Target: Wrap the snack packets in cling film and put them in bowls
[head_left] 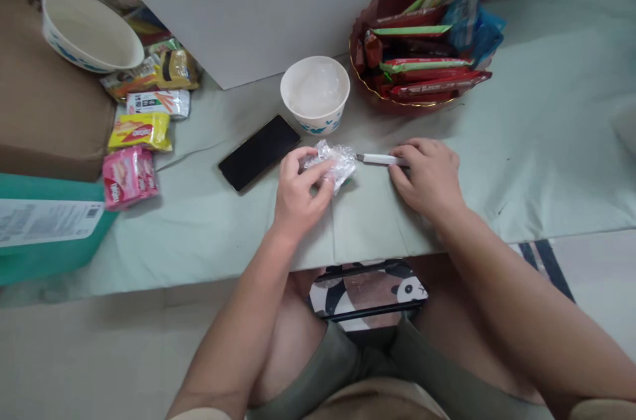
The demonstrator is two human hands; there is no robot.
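Note:
Under the fingers of my left hand [304, 191] is a crumpled, shiny clear plastic wrapper [342, 165], lying on the cloth-covered table. My left fingers are curled over it and pinch its left side; a bit of green shows beneath it. My right hand [427, 171] grips a slim white-handled tool [378, 159] with a narrow metal tip, perhaps a craft knife. Its tip points left and ends close beside the wrapper. Just behind the wrapper stands a white paper bowl [318, 123] with blue print and something translucent inside. A black phone [259, 153] lies left of my left hand.
A red basket [427, 102] of packaged snacks stands at the back right. At the left are pink [130, 176] and yellow [140, 131] snack packs, a brown box [50, 95] and another paper bowl [94, 32]. A large white box [248, 2] borders the back.

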